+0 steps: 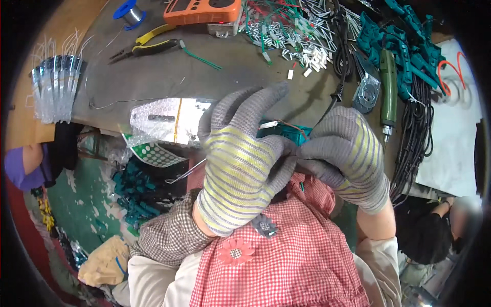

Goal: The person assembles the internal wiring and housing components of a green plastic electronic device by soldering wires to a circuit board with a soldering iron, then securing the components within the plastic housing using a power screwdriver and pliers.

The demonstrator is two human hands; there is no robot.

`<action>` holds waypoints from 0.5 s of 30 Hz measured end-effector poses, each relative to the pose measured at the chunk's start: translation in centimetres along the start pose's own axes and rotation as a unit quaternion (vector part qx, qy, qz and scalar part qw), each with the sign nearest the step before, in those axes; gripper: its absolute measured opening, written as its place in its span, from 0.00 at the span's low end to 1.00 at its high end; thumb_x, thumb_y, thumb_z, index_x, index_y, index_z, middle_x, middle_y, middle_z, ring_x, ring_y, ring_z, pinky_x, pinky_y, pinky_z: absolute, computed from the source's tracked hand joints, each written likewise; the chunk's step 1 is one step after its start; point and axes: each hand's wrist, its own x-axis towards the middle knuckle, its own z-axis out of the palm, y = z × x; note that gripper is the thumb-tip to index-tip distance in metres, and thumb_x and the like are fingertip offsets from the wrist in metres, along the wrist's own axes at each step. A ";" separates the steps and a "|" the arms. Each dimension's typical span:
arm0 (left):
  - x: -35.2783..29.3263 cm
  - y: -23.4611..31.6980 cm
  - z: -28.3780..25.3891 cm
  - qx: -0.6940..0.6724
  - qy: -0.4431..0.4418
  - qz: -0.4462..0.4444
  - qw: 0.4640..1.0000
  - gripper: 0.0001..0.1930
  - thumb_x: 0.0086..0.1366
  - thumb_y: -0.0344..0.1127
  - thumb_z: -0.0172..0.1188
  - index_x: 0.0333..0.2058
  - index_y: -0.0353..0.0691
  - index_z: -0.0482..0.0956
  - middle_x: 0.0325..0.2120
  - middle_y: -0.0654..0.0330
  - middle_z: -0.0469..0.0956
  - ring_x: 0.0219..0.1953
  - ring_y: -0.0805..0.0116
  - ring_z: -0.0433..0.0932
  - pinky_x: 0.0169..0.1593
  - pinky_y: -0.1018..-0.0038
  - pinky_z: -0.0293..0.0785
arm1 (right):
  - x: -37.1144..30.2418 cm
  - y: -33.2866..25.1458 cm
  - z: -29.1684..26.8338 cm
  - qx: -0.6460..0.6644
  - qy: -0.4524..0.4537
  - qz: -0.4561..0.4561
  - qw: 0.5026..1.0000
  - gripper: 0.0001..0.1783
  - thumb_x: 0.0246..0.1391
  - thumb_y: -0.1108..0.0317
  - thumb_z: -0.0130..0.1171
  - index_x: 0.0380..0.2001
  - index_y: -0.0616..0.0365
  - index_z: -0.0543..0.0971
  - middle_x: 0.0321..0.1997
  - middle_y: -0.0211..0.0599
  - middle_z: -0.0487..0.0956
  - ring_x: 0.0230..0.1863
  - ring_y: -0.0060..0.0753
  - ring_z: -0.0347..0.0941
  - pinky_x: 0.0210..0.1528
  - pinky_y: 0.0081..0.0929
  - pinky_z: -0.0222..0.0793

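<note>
Both my hands wear grey knit gloves with yellow-green stripes and meet over the table's near edge. My left hand point(240, 158) has its upper fingers stretched out, while its thumb side presses against the right fingertips. My right hand point(348, 153) is closed in a pinch; what lies between the fingertips is hidden. Just behind them shows a teal plastic housing point(295, 134), with a small white sleeve point(268, 124) and a copper-coloured wire point(292, 127) beside it. A black cable point(327, 110) runs down to the right hand. A thin metal tool point(186, 171) pokes out behind the left hand.
A silvery bubble-wrap pouch point(163, 120) lies left of my hands. Farther back are pliers point(153, 47), a solder spool point(129, 14), an orange meter point(202, 11), and loose screws and white sleeves point(314, 59). A green electric screwdriver point(388, 92) and teal housings point(404, 43) lie right.
</note>
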 end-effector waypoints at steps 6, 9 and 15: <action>-0.5 -0.5 0.3 -0.011 0.017 0.002 1.000 0.10 0.46 0.39 0.77 0.30 0.48 0.90 0.67 0.55 0.78 0.66 0.44 0.75 0.68 0.44 0.65 | 0.3 -0.8 1.5 -0.008 0.024 0.048 0.999 0.15 0.43 0.76 0.74 0.36 0.53 0.82 0.35 0.36 0.82 0.37 0.48 0.81 0.38 0.43 0.74; -0.2 -0.4 -0.2 0.004 -0.022 -0.002 1.000 0.10 0.51 0.37 0.77 0.33 0.46 0.92 0.71 0.47 0.73 0.69 0.40 0.70 0.73 0.47 0.61 | -0.7 -0.9 1.2 -0.023 0.136 0.139 0.981 0.15 0.44 0.79 0.72 0.35 0.55 0.80 0.35 0.36 0.81 0.36 0.48 0.80 0.39 0.43 0.76; 0.0 -0.7 0.5 -0.010 0.028 0.006 1.000 0.10 0.49 0.39 0.77 0.31 0.48 0.90 0.68 0.53 0.77 0.66 0.41 0.74 0.69 0.45 0.65 | 0.3 1.4 -1.2 -0.105 0.007 -0.079 0.991 0.16 0.39 0.69 0.72 0.36 0.51 0.83 0.37 0.32 0.81 0.35 0.38 0.79 0.37 0.39 0.77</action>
